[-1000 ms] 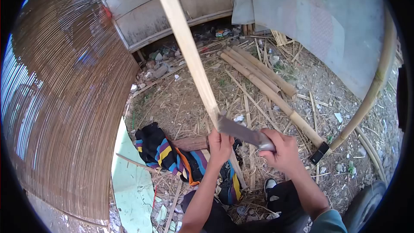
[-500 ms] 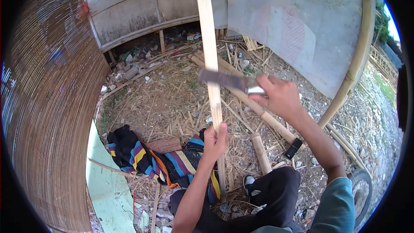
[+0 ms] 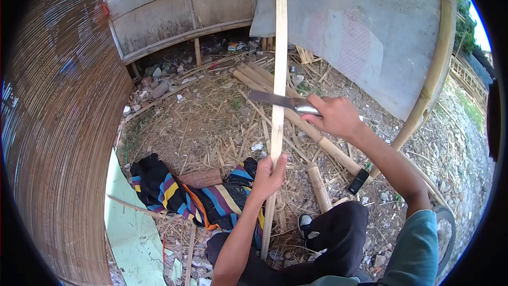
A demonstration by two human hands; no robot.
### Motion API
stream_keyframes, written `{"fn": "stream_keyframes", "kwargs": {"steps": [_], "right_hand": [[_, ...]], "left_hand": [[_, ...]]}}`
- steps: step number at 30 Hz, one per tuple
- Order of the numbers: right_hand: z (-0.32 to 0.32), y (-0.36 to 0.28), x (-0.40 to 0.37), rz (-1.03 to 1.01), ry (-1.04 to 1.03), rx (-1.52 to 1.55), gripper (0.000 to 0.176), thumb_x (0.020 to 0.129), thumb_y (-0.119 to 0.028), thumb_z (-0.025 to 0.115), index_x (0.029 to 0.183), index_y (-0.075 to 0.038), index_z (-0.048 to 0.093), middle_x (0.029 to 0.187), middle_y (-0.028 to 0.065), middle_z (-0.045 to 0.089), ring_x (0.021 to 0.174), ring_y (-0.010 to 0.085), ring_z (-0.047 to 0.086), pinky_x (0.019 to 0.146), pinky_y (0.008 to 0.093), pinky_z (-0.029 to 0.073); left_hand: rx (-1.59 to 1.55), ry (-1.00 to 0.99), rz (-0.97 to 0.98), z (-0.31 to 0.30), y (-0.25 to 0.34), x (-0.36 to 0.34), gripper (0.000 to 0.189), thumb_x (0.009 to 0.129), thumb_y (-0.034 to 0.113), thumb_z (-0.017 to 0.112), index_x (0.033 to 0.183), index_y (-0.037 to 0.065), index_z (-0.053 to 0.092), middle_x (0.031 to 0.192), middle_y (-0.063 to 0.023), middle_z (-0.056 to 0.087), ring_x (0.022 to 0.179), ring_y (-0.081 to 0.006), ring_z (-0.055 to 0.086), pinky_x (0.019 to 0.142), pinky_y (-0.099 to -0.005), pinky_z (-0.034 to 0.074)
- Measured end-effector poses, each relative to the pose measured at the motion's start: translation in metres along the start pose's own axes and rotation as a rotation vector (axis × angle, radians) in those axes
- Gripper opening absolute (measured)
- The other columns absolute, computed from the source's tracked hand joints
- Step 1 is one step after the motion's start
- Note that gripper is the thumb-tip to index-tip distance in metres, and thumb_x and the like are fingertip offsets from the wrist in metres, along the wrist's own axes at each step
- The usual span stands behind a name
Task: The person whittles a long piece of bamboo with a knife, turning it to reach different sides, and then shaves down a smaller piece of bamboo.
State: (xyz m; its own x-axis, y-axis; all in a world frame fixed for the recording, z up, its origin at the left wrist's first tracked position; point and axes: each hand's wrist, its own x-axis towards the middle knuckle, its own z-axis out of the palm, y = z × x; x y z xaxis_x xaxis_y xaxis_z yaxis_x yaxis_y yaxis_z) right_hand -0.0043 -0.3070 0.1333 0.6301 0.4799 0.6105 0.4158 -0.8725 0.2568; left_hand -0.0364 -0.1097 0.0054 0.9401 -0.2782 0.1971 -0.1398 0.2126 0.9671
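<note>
My left hand [image 3: 269, 176] is wrapped round the lower part of a long, pale bamboo strip [image 3: 280, 58]. The strip stands nearly upright, its lower end down by my legs. In my right hand [image 3: 338, 116] is a machete [image 3: 270, 99], gripped by the handle and pointing left. Its broad dark blade lies across the strip, above my left hand. The strip has a darker band between the blade and my left hand. Below and left of my left hand, a striped cloth [image 3: 211, 201] lies on the ground with a piece of wood [image 3: 202, 178] on it.
Bamboo poles [image 3: 333, 149] lie on the littered ground ahead, with a short bamboo piece [image 3: 319, 186] near my shoe. A small black device [image 3: 359, 181] rests by a pole end. A woven bamboo wall [image 3: 63, 143] stands left, and a light green sheet [image 3: 132, 233] lies beside it.
The strip has shifted right, and its top end now shows lower in view. My left hand moved slightly right with it. The machete blade still crosses the strip, at a slightly lower height.
</note>
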Motion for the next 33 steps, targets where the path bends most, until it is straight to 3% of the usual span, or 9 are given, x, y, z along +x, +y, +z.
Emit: {"fn": "stream_keyframes", "kwargs": {"steps": [4, 7, 10, 15, 18, 25, 27, 31, 33], "right_hand": [[-0.006, -0.005, -0.016, -0.277, -0.144, -0.044, 0.044, 0.082, -0.059, 0.047, 0.086, -0.015, 0.048, 0.052, 0.0043, 0.052, 0.042, 0.0222, 0.056, 0.036, 0.0329, 0.044], [-0.004, -0.015, -0.026, -0.331, -0.222, -0.056, 0.045, 0.081, -0.060, 0.047, 0.084, -0.015, 0.048, 0.050, 0.0043, 0.051, 0.042, 0.0220, 0.056, 0.036, 0.0331, 0.043], [0.005, -0.018, -0.028, -0.254, -0.166, -0.011, 0.045, 0.080, -0.060, 0.048, 0.081, -0.016, 0.048, 0.049, 0.0038, 0.051, 0.042, 0.0218, 0.056, 0.036, 0.0334, 0.043], [0.008, -0.032, -0.029, -0.213, -0.190, 0.049, 0.044, 0.080, -0.059, 0.050, 0.081, -0.015, 0.049, 0.050, 0.0044, 0.052, 0.043, 0.0228, 0.057, 0.036, 0.0343, 0.042], [0.012, -0.028, -0.024, -0.332, -0.204, 0.002, 0.042, 0.078, -0.056, 0.055, 0.084, -0.014, 0.051, 0.055, 0.0041, 0.052, 0.043, 0.0239, 0.055, 0.038, 0.0341, 0.043], [0.023, -0.020, -0.020, -0.075, -0.159, 0.088, 0.044, 0.080, -0.058, 0.052, 0.084, -0.013, 0.050, 0.051, 0.0052, 0.054, 0.045, 0.0239, 0.058, 0.037, 0.0363, 0.043], [0.018, -0.016, -0.020, -0.301, -0.260, 0.040, 0.045, 0.080, -0.057, 0.052, 0.087, -0.013, 0.051, 0.053, 0.0067, 0.056, 0.046, 0.0257, 0.058, 0.038, 0.0379, 0.044], [0.032, -0.019, -0.021, -0.057, -0.050, 0.054, 0.043, 0.079, -0.058, 0.052, 0.086, -0.016, 0.051, 0.051, 0.0043, 0.054, 0.045, 0.0223, 0.058, 0.037, 0.0342, 0.043], [0.028, -0.024, -0.025, -0.009, -0.118, 0.087, 0.042, 0.080, -0.057, 0.052, 0.086, -0.016, 0.051, 0.052, 0.0047, 0.054, 0.045, 0.0225, 0.058, 0.037, 0.0335, 0.042]], "left_hand": [[0.042, -0.067, -0.035, -0.009, 0.006, 0.002, 0.031, 0.094, 0.025, 0.049, 0.069, 0.008, 0.040, 0.047, 0.0041, 0.036, 0.035, -0.0045, 0.033, 0.034, -0.0237, 0.025], [0.023, -0.072, -0.063, -0.009, 0.004, 0.003, 0.027, 0.092, 0.019, 0.052, 0.070, 0.008, 0.043, 0.048, 0.0052, 0.037, 0.036, -0.0039, 0.033, 0.034, -0.0233, 0.026], [0.054, -0.042, -0.043, -0.010, 0.006, 0.001, 0.019, 0.084, 0.013, 0.061, 0.071, 0.006, 0.049, 0.058, 0.0073, 0.041, 0.051, -0.0015, 0.036, 0.044, -0.0216, 0.028], [0.155, -0.026, 0.002, -0.006, 0.008, 0.001, 0.025, 0.082, 0.007, 0.062, 0.068, 0.009, 0.042, 0.054, 0.0063, 0.040, 0.043, -0.0016, 0.036, 0.037, -0.0216, 0.026], [0.154, -0.027, 0.003, -0.005, 0.003, 0.003, 0.027, 0.080, 0.004, 0.062, 0.066, 0.010, 0.039, 0.054, 0.0061, 0.041, 0.043, -0.0019, 0.037, 0.038, -0.0217, 0.027], [0.104, -0.006, -0.066, -0.010, 0.004, 0.005, 0.026, 0.076, 0.001, 0.058, 0.065, 0.011, 0.037, 0.053, 0.0054, 0.041, 0.044, -0.0023, 0.037, 0.038, -0.0217, 0.026], [0.150, -0.014, 0.024, -0.007, 0.002, 0.006, 0.024, 0.076, 0.000, 0.057, 0.065, 0.011, 0.038, 0.054, 0.0053, 0.041, 0.044, -0.0023, 0.036, 0.039, -0.0216, 0.025], [0.101, -0.006, -0.072, -0.008, 0.012, 0.004, 0.023, 0.075, -0.001, 0.056, 0.066, 0.010, 0.038, 0.056, 0.0052, 0.041, 0.045, -0.0027, 0.036, 0.039, -0.0218, 0.026], [0.109, 0.010, -0.033, -0.009, 0.005, 0.005, 0.023, 0.075, -0.002, 0.056, 0.066, 0.010, 0.038, 0.055, 0.0055, 0.040, 0.045, -0.0025, 0.036, 0.039, -0.0216, 0.026]]}}
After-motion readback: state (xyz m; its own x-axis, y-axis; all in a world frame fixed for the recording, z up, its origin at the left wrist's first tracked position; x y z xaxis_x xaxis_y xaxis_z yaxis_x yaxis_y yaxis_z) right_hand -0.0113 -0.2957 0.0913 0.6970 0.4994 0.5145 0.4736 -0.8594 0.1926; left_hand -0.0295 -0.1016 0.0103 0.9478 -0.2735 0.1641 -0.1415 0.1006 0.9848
